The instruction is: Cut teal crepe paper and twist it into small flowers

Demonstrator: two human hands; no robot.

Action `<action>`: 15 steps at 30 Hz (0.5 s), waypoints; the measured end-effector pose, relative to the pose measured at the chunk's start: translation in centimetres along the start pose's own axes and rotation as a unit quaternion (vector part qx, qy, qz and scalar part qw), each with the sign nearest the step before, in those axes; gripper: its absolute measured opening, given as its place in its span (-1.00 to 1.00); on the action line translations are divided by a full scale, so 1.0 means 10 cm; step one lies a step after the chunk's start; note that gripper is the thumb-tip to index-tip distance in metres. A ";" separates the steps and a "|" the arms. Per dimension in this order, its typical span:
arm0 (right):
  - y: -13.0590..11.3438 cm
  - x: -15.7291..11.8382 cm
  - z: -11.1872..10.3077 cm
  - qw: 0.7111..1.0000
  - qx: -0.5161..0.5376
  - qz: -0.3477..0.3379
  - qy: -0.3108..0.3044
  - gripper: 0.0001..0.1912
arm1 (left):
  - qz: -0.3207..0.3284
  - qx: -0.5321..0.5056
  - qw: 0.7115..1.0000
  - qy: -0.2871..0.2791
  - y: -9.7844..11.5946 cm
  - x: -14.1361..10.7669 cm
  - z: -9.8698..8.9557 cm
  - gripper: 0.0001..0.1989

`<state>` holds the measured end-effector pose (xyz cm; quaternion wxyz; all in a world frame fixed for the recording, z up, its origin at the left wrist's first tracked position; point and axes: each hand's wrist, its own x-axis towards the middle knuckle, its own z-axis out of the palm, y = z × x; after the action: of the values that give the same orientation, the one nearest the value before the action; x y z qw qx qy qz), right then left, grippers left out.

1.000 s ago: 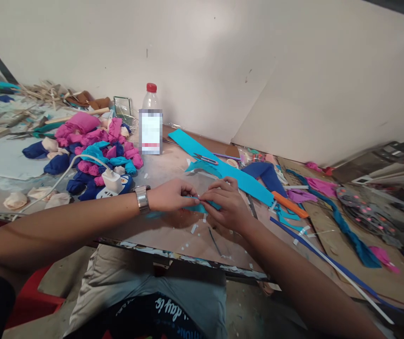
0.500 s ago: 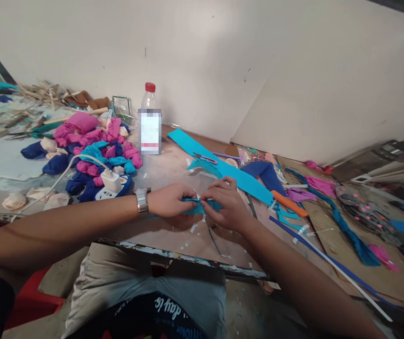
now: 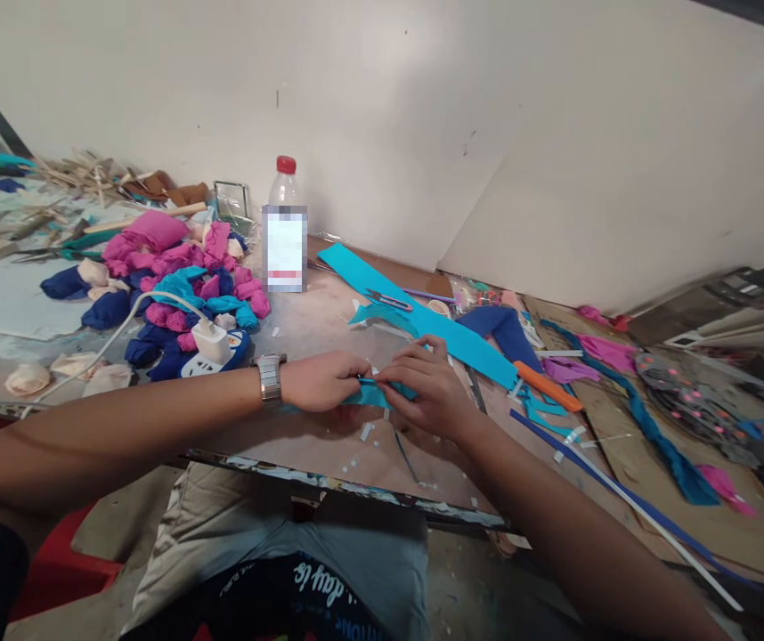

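Above the front part of the table, my left hand (image 3: 325, 378) and my right hand (image 3: 426, 387) meet over a turquoise strip (image 3: 375, 393) that looks like fabric or crepe paper. Both hands pinch its upper edge between thumb and fingers, close together. Part of the strip is hidden by the fingers. Just beyond my right hand lies a long flat turquoise strip (image 3: 459, 343). A small pair of thread snips (image 3: 388, 300) rests on it, beside a curled turquoise scrap (image 3: 382, 313). An orange-handled cutter (image 3: 548, 385) lies right of my right hand.
A bottle with a red cap (image 3: 285, 165) stands at the back. To the left are a heap of pink, blue and turquoise fabric bundles (image 3: 168, 258) and a power strip with a white plug (image 3: 212, 343). Cardboard (image 3: 622, 427) and a white stick (image 3: 676, 534) lie right.
The fingers of both hands have shifted slightly along the turquoise strip, whose upper edge now looks folded over between them. Everything else stays in place.
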<state>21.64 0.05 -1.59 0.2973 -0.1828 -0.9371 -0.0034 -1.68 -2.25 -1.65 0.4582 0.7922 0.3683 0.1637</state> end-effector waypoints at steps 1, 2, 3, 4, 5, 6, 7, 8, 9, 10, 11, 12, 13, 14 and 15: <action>0.00 0.00 0.00 1.000 0.001 0.003 -0.001 -0.91 | 0.005 0.018 1.000 0.005 0.00 0.00 0.00 -0.83; 0.00 0.00 0.00 1.000 0.002 0.006 -0.001 -0.91 | 0.013 0.041 0.999 0.013 -0.01 0.00 0.01 -0.81; 0.00 0.00 0.01 1.000 0.004 0.007 0.000 -0.91 | 0.023 0.070 0.997 0.025 -0.01 0.00 0.01 -0.78; 0.00 0.00 0.01 1.000 0.006 0.007 0.002 -0.92 | 0.033 0.103 0.993 0.037 -0.01 -0.01 0.02 -0.72; -0.01 0.00 0.01 1.000 0.008 0.008 0.005 -0.92 | 0.040 0.138 0.988 0.048 -0.01 -0.01 0.03 -0.67; -0.01 0.01 0.01 1.000 0.009 0.009 0.007 -0.92 | 0.042 0.172 0.982 0.058 -0.01 -0.02 0.04 -0.63; -0.02 0.01 0.01 1.000 0.010 0.011 0.009 -0.92 | 0.040 0.203 0.976 0.066 -0.01 -0.02 0.05 -0.61; -0.03 0.01 0.00 1.000 0.011 0.015 0.010 -0.92 | 0.037 0.230 0.970 0.074 0.00 -0.02 0.06 -0.61; -0.04 0.02 0.00 1.000 0.011 0.021 0.011 -0.92 | 0.032 0.249 0.965 0.080 0.00 -0.02 0.07 -0.61; -0.04 0.02 0.00 1.000 0.011 0.027 0.011 -0.92 | 0.027 0.262 0.961 0.084 0.00 -0.02 0.08 -0.62; -0.04 0.02 0.00 0.999 0.010 0.036 0.012 -0.92 | 0.023 0.269 0.959 0.088 0.00 -0.02 0.08 -0.63; -0.04 0.02 0.00 0.999 0.007 0.046 0.015 -0.92 | 0.019 0.272 0.958 0.089 0.01 -0.02 0.08 -0.62; -0.04 0.02 0.00 0.998 0.004 0.058 0.020 -0.92 | 0.014 0.271 0.958 0.091 0.01 -0.02 0.08 -0.62; -0.03 0.01 0.00 0.997 -0.001 0.071 0.025 -0.92 | 0.009 0.268 0.959 0.093 0.01 -0.02 0.07 -0.60; -0.02 0.01 0.00 0.996 -0.005 0.084 0.032 -0.92 | 0.004 0.263 0.960 0.095 0.01 -0.01 0.06 -0.58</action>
<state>21.51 -0.13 -1.51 0.3250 -0.2626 -0.9085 0.0112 -1.34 -2.76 -1.88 0.1960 0.8670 0.4371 0.1376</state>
